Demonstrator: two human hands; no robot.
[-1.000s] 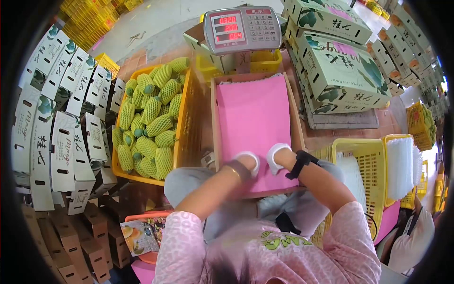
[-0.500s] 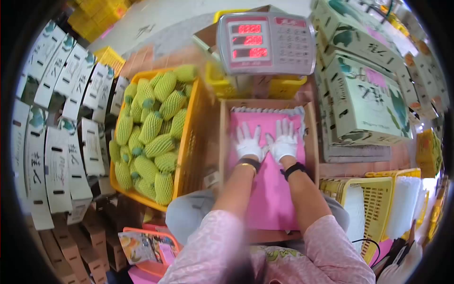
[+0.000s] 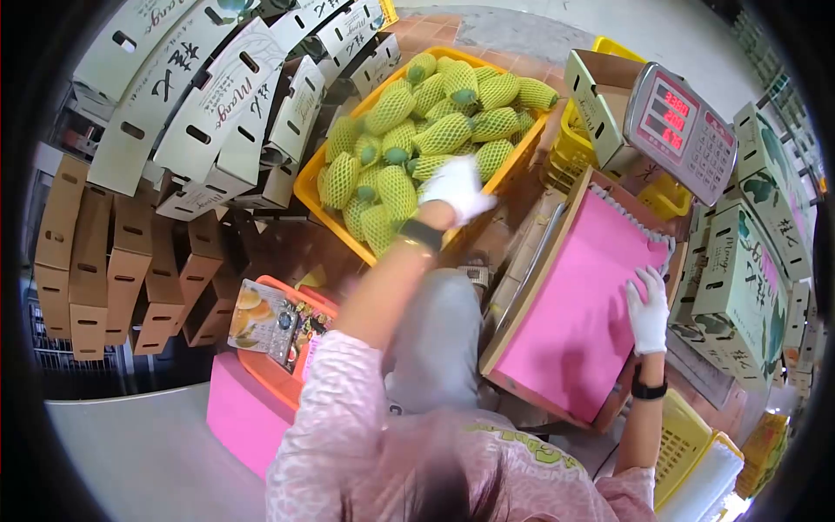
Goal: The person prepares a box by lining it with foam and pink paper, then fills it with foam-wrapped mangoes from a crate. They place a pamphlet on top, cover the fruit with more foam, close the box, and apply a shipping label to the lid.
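Observation:
My left hand (image 3: pixel 457 187), in a white glove, is over the near right side of an orange crate (image 3: pixel 304 193). Below it lie mangoes (image 3: pixel 444 132) in yellow-green foam nets, filling the crate. That hand is blurred, and its fingers cannot be made out. My right hand (image 3: pixel 647 311), also gloved, is open and lies against the right side of a pink sheet (image 3: pixel 578 296). The sheet lines an open cardboard box (image 3: pixel 504 357) in front of me. Grey-white wavy padding (image 3: pixel 631 213) shows along the sheet's far edge.
A scale with a red display (image 3: pixel 683 126) stands beyond the box. Printed cartons are stacked to the right (image 3: pixel 739 287) and upright at the left (image 3: pixel 222 96). An orange basket (image 3: pixel 270 361) holding printed papers sits near my left side. A yellow basket (image 3: pixel 683 448) is near my right arm.
My view has swung left. My left hand has left the pink sheet and moved over to the crate of mangoes. The right hand has shifted to the sheet's right side.

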